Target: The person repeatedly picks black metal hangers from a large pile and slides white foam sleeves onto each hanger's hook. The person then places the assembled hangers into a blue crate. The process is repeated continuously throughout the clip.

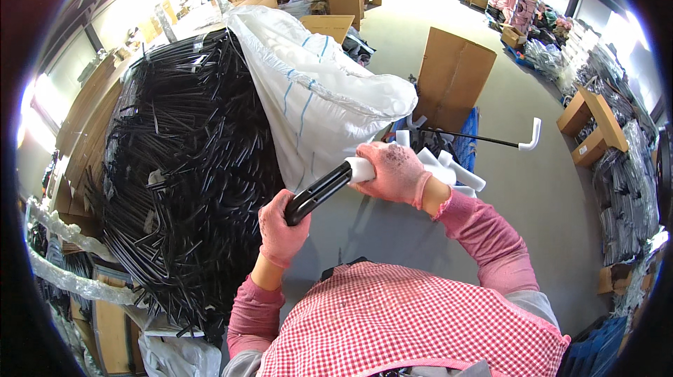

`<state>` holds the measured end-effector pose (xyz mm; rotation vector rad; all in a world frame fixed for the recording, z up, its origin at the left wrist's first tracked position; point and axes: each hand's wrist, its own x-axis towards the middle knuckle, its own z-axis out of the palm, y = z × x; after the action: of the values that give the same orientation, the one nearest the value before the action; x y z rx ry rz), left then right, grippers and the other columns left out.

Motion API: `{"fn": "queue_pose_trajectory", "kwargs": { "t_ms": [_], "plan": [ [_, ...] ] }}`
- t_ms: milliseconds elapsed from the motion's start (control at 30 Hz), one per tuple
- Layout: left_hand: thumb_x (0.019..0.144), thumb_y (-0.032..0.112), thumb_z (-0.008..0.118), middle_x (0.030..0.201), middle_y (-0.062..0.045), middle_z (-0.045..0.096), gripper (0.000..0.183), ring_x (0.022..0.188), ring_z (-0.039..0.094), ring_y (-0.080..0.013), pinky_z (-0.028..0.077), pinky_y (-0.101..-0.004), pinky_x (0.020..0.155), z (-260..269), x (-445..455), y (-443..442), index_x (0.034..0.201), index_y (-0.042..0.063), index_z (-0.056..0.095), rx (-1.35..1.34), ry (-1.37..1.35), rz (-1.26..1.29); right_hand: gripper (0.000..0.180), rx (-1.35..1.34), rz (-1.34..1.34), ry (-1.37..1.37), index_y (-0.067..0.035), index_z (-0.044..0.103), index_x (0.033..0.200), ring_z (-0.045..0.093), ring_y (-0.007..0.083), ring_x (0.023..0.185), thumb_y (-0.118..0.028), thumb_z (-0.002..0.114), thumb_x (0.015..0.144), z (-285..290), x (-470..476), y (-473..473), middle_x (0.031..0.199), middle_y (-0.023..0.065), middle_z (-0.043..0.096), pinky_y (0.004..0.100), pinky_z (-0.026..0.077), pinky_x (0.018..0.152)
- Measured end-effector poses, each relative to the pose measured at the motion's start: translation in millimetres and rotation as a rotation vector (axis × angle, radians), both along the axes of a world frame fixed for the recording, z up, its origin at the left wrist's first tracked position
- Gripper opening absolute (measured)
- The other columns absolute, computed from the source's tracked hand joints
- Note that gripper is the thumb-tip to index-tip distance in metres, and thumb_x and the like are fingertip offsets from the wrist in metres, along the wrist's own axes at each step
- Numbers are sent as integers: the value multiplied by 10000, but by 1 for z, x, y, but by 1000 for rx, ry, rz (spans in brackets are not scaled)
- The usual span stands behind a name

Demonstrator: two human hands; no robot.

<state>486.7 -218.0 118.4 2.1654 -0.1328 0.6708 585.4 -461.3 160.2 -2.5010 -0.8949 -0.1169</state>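
My left hand (284, 229), in a pink work glove, is wrapped around the lower end of a black tube (319, 192) with small holes along it. At the tube's upper end is a white foam sleeve (361, 170). My gloved right hand (394, 171) grips that sleeve, hiding its far part; how deep the tube sits in it cannot be seen. Just beyond my right hand lie several white foam sleeves (468, 176). A thin black rod (473, 137) with a bent white foam end (532, 135) sticks out from that pile to the right.
A large heap of black metal tubes (194, 166) stands at left. Beside it hangs a white woven sack (310, 119) holding white foam tubes. A cardboard sheet (455, 77) stands upright behind the sleeves, near a blue pallet (469, 140). An open carton (591, 127) sits at far right.
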Motion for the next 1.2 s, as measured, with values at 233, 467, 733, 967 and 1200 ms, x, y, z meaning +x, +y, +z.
{"fn": "queue_pose_trajectory", "kwargs": {
  "t_ms": [233,467,733,967,1200],
  "plan": [
    [749,49,744,635,-146,566,158,540,603,-297,466,-332,551,-4,-4,16,808,33,598,27,96,-98,363,-243,398,-150,-94,662,1006,699,349,911,-328,773,752,32,21,16,982,113,681,458,563,807],
    [760,53,746,709,-176,616,195,649,657,-352,498,-376,601,-5,10,2,883,21,598,-42,197,-72,380,-411,318,74,-10,665,1004,719,379,886,-260,729,726,49,-5,50,920,199,726,463,570,805],
    [792,45,817,709,23,527,260,683,524,-98,453,-279,636,-71,9,-4,889,64,576,-565,205,-410,407,-262,281,-25,-35,672,1044,723,369,922,-286,734,729,64,-9,46,969,179,728,452,572,815],
    [882,-41,634,620,33,420,318,556,492,-91,409,-278,504,-120,7,-9,713,84,395,-436,394,-465,426,-585,210,34,-68,672,1070,728,347,899,-294,782,725,94,-10,-11,907,160,734,450,566,830],
    [874,-89,584,680,14,440,282,540,549,-125,501,-301,503,-78,19,-29,733,75,403,-703,520,-541,344,-487,132,-160,-20,668,1098,752,307,908,-156,728,787,97,-26,47,941,130,752,449,593,730]
  ]
}}
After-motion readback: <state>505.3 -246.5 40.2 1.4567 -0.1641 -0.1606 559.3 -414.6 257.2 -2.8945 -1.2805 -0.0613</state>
